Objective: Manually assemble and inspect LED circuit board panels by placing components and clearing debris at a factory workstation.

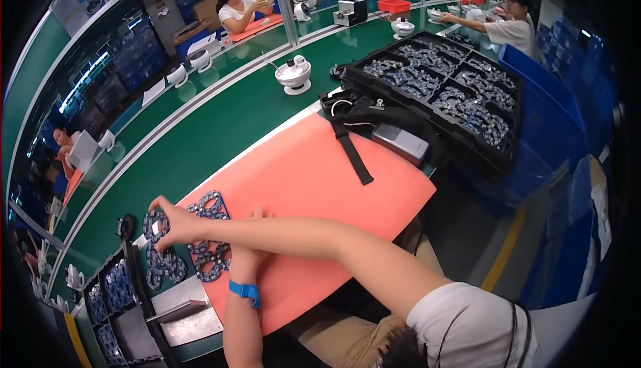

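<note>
My right arm reaches across to the left, over my left wrist. My right hand [179,224] pinches a dark blue ring-shaped circuit board [148,224] between thumb and fingers, at the left end of the orange mat [300,181]. Below it lie more ring-shaped boards [167,269]. Beside that hand, a panel of joined circuit boards [211,266] rests on the mat. My left hand [248,251], with a blue wristband [246,292], is at the panel's right side. My right forearm covers most of it, so its grip is hidden.
Black trays of boards stand at lower left [137,324] and far right [497,151]. A metal plate with a handle [183,318] lies near the left tray. A strap [350,151], grey box [400,142] and white bowl-shaped device [294,77] sit beyond. Other people work across the green conveyor [220,124].
</note>
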